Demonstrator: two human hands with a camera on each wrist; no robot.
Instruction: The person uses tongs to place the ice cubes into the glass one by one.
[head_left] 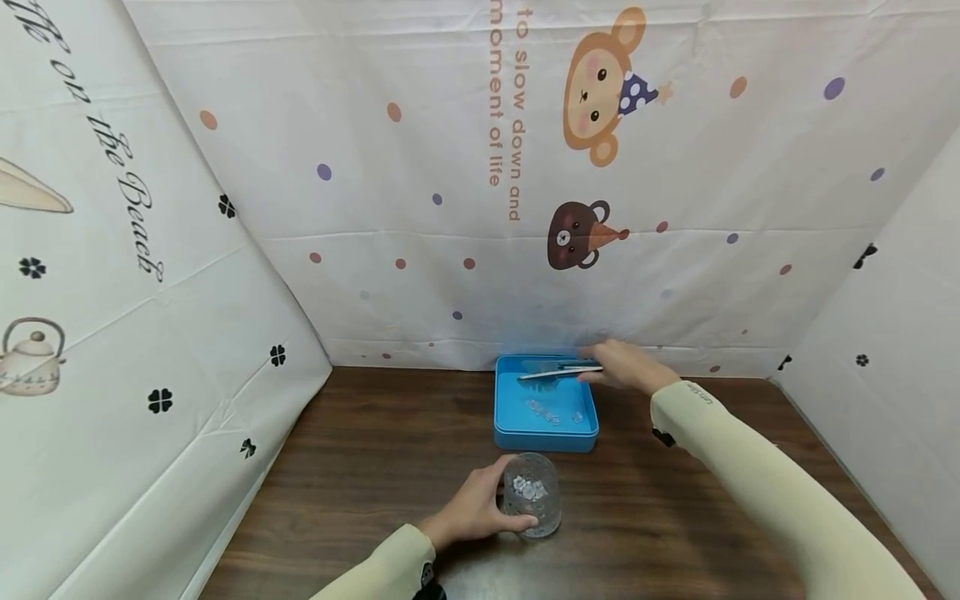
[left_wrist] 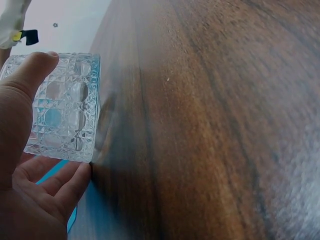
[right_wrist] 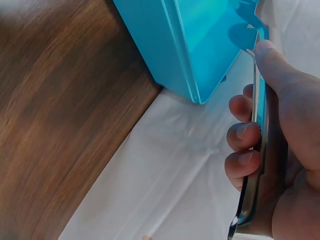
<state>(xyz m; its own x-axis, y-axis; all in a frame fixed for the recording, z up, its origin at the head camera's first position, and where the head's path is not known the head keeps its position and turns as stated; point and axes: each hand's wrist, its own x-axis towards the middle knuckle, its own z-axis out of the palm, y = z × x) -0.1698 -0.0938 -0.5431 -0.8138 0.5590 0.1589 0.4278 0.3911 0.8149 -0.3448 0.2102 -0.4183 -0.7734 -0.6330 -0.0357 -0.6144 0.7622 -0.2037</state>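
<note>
My left hand [head_left: 476,504] curls its thumb and fingers round a clear patterned glass [head_left: 542,510] that holds several clear pieces [head_left: 529,488]. In the left wrist view, thumb and fingers of the hand [left_wrist: 30,135] lie on both sides of the glass [left_wrist: 65,107]. At the back, my right hand [head_left: 626,367] grips metal tongs [head_left: 558,372] over the blue tray [head_left: 546,442]. The right wrist view shows the fingers of the hand [right_wrist: 295,120] wrapped round the tongs [right_wrist: 250,195]; whether the tips hold anything cannot be told. Several clear pieces [head_left: 542,411] lie in the tray.
The tray stands against a white patterned cloth [head_left: 420,283] at the back of the dark wooden table [head_left: 375,450]. More cloth [head_left: 187,350] rises along the left side and more [head_left: 877,333] along the right. The glass stands just in front of the tray.
</note>
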